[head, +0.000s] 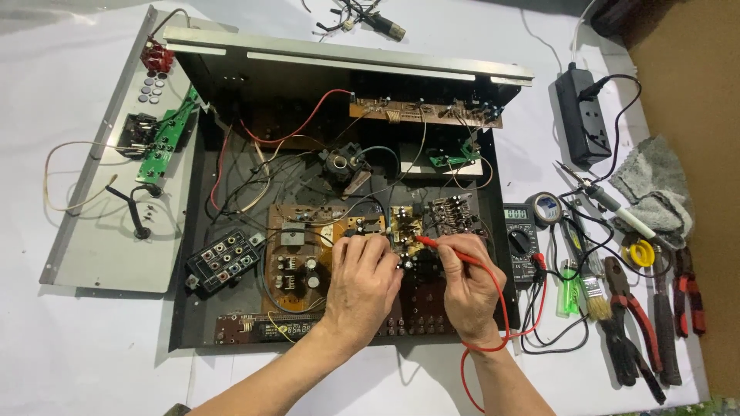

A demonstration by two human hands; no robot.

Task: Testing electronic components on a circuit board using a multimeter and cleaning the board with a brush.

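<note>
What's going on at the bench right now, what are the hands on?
A person works inside an opened amplifier chassis. The right hand holds a red probe, its tip on the small circuit board; its red lead runs toward the multimeter beside the chassis. The left hand rests its fingertips on the same board. Whether it holds a second probe cannot be told. Pliers and a soldering iron lie to the right.
</note>
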